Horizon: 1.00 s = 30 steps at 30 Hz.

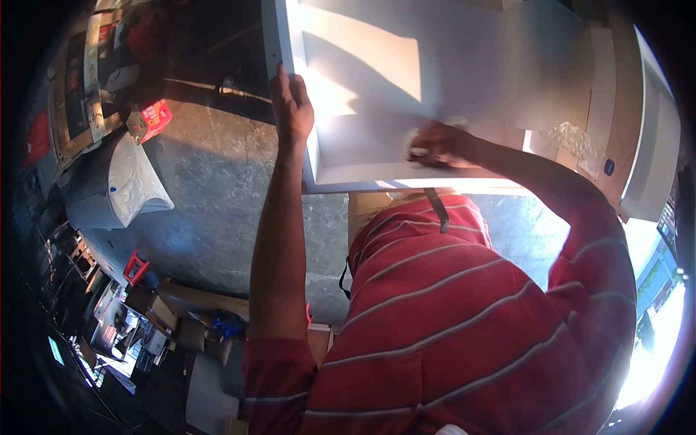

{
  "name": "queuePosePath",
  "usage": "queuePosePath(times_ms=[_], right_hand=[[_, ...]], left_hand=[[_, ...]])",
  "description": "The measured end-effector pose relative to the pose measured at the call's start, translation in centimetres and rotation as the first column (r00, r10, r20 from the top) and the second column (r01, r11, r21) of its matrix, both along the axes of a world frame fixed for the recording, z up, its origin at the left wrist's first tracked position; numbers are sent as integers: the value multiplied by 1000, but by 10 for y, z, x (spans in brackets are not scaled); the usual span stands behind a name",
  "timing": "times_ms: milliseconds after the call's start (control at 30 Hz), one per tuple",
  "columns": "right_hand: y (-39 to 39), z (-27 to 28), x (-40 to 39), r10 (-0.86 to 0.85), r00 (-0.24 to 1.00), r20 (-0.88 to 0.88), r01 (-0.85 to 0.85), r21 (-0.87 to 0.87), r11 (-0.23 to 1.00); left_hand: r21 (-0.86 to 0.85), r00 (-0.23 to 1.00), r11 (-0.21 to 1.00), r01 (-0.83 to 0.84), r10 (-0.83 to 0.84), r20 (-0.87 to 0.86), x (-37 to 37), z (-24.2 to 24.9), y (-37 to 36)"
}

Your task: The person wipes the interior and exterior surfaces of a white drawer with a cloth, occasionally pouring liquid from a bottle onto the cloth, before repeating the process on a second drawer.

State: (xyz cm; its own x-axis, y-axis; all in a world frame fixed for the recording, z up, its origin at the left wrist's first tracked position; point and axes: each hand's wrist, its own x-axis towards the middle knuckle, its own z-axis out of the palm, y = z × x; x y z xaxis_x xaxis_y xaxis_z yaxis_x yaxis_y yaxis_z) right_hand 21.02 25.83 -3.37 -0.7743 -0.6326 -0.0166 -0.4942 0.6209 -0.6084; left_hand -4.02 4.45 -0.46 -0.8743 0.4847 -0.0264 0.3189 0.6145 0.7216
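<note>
A large white panel (449,65) lies flat in front of me, lit by sun in patches. My left hand (292,107) grips its left edge, fingers curled over the rim. On the panel's near part my right hand (435,143) presses down, closed on a small pale pad or cloth (415,138) that shows only partly beneath the fingers. My red striped shirt fills the lower right of the view.
Grey concrete floor (217,188) lies to the left of the panel. A red box (152,119), a white plastic-wrapped bundle (130,181) and cluttered boxes sit on the left. More white panels and crumpled plastic (573,138) lie at the right.
</note>
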Motion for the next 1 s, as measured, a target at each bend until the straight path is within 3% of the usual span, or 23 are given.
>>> queuePosePath(times_ms=[100, 133, 200, 233, 267, 300, 333, 367, 433, 500, 533, 567, 633, 667, 700, 733, 800, 900, 967, 1000], right_hand=[[23, 9, -2, 84, 994, -73, -79, 67, 995], [23, 7, -18, -5, 992, -124, -8, -98, 995], [13, 0, -67, -163, 964, -211, 166, -5, 986], [10, -18, -98, -508, 848, 154, 498, 99, 861], [8, 58, -134, -803, 489, 341, 742, 322, 588], [23, 2, -141, -785, 581, -214, 813, 104, 573], [44, -25, -172, -758, 566, -324, 823, 179, 539], [36, -29, -182, -757, 560, -337, 827, 172, 536], [6, -29, -199, -749, 602, -275, 780, 403, 479], [-47, 76, -181, -728, 616, 301, 702, 208, 681], [-60, 46, -169, -591, 804, 60, 575, 171, 800], [-73, 8, -153, -389, 902, -189, 421, 181, 889], [-77, -5, -122, -338, 923, -186, 343, -5, 939], [-62, -2, -125, -354, 920, -168, 370, 76, 926], [-44, -1, -140, -430, 857, -286, 472, 96, 877], [-4, 0, -169, -718, 618, -320, 758, 0, 652], [24, -10, -207, -831, 386, -399, 913, 35, 407], [5, 4, -248, -872, 376, -313, 926, 147, 347], [-48, -33, -259, -909, 409, -86, 907, 149, 394], [-61, -8, -239, -851, 525, -31, 845, 144, 516]], left_hand=[[5, 1000, 1000, 6, -6, 10, -1, -1, -1], [3, 1000, 1000, 9, -9, -5, 0, -2, -2], [12, 999, 1000, 14, -14, -39, -6, 0, 4], [31, 999, 999, 20, -19, -30, -6, 1, 4], [44, 1000, 999, 24, -24, -13, -2, 1, 1], [40, 1000, 999, 24, -24, -9, 2, 1, -2], [37, 999, 999, 28, -27, -25, 2, 1, -1], [40, 998, 999, 31, -29, -49, -2, 1, 1], [41, 998, 998, 36, -34, -49, -2, -2, 0], [51, 998, 998, 43, -41, -48, -4, 1, 1], [37, 994, 997, 64, -60, -97, -3, 3, 1], [22, 986, 996, 83, -79, -145, -2, 5, 1], [47, 987, 996, 71, -63, -151, 0, 9, 3], [32, 989, 997, 64, -59, -136, 0, 9, 3], [17, 991, 998, 57, -55, -121, 0, 9, 4], [17, 987, 998, 52, -49, -156, 1, 5, 3], [17, 991, 999, 43, -40, -131, 2, 4, 2], [14, 994, 999, 37, -35, -105, 2, 9, 5], [70, 997, 997, 41, -37, -61, -1, 3, 3], [67, 997, 997, 47, -43, -62, -1, 3, 2]])
